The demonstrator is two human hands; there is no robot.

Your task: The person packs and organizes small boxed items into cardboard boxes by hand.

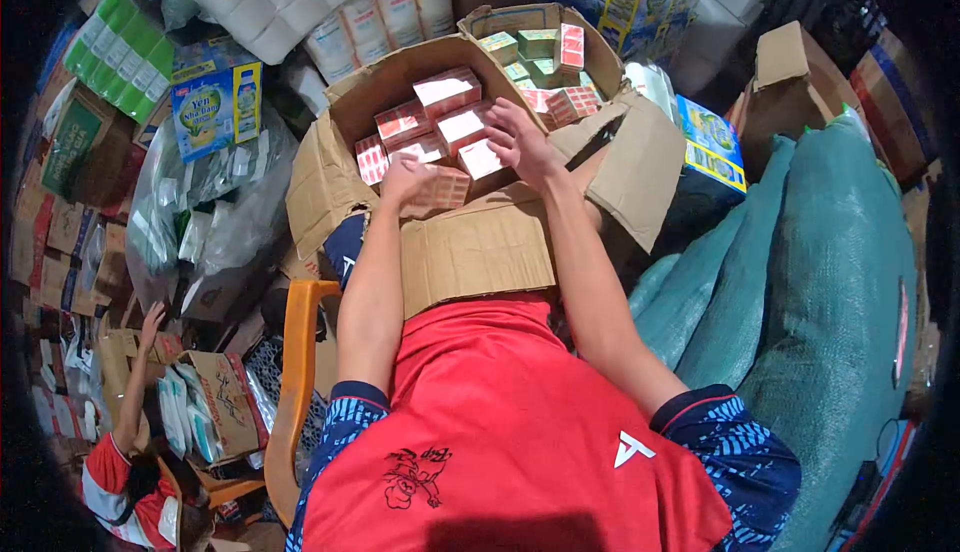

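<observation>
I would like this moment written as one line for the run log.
left hand: at red-and-white pack, grip unclear | right hand: open, above carton, contact unclear | carton: flaps open, similar packs inside

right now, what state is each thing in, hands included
Left hand: on a red box, grip unclear
Red box: shut, at the near carton's front edge
Right hand: open, over the near carton
Near carton: open, front flap folded out
Far carton: open, partly filled
Green sacks: bulging
Clear bag: stuffed

Green sacks (840, 252) at right — orange chair (300, 342) at left — white rolls (285, 2) above.
</observation>
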